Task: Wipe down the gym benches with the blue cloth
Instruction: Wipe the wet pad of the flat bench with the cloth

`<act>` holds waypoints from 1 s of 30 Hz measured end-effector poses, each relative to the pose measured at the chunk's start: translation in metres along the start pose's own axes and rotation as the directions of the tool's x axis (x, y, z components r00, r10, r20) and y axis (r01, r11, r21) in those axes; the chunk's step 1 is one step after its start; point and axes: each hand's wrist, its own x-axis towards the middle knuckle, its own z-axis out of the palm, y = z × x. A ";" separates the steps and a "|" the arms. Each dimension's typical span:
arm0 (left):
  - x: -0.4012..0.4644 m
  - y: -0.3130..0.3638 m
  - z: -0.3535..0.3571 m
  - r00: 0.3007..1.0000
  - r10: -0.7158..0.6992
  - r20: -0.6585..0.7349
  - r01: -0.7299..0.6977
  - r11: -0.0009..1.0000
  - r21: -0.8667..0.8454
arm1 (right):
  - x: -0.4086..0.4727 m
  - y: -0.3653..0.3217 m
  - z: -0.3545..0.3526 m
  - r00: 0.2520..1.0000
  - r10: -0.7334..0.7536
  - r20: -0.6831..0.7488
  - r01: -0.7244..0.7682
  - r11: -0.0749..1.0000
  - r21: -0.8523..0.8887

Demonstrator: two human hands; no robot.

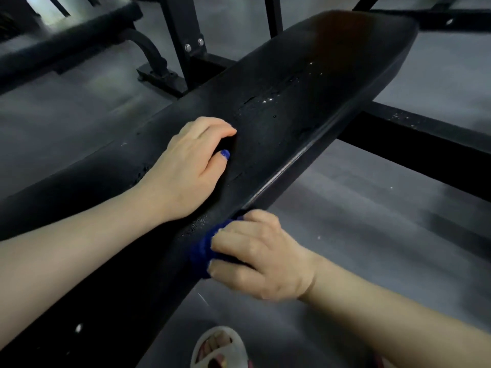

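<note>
Grey gym floor, smooth, with pale smears of reflected light. A long black padded bench runs diagonally from lower left to upper right and fills the middle of the view. Its top shows wet droplets and streaks near the centre and along the near edge.

Left hand rests on the bench top, fingers curled under, thumb with a blue-painted nail lying forward. Whether it holds anything beneath the fingers cannot be told; the area under them is dark.

Right hand is at the bench's near side edge, fingers curled around a bunched blue cloth, pressing it against the side of the padding. Only part of the cloth shows, between the fingers and the bench.

Surroundings: black steel frame beam passes under the bench on the right, speckled with pale flecks. An upright post with two bolts stands behind the bench, a curved foot bracket beside it on the floor. A second black padded bench lies at upper left, blurred. At the bottom edge, a foot in a white sandal on the floor.
</note>
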 end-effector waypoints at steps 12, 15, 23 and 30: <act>0.002 0.002 0.000 1.000 -0.003 0.010 0.003 1.000 0.006 | -0.013 0.053 -0.031 0.730 0.461 -0.505 -0.552 0.833 -0.038; 0.000 -0.001 0.001 1.000 0.009 0.008 -0.009 1.000 0.020 | -0.002 0.018 -0.026 0.857 0.506 -0.101 -0.485 0.857 0.173; -0.004 0.000 0.000 1.000 -0.011 0.018 0.011 1.000 0.022 | -0.022 0.113 -0.099 0.808 0.437 -0.396 -0.546 0.807 -0.224; -0.003 0.000 -0.002 0.999 -0.010 0.032 0.009 1.000 0.018 | 0.014 0.099 -0.120 0.936 0.353 -0.006 -0.342 0.902 -0.265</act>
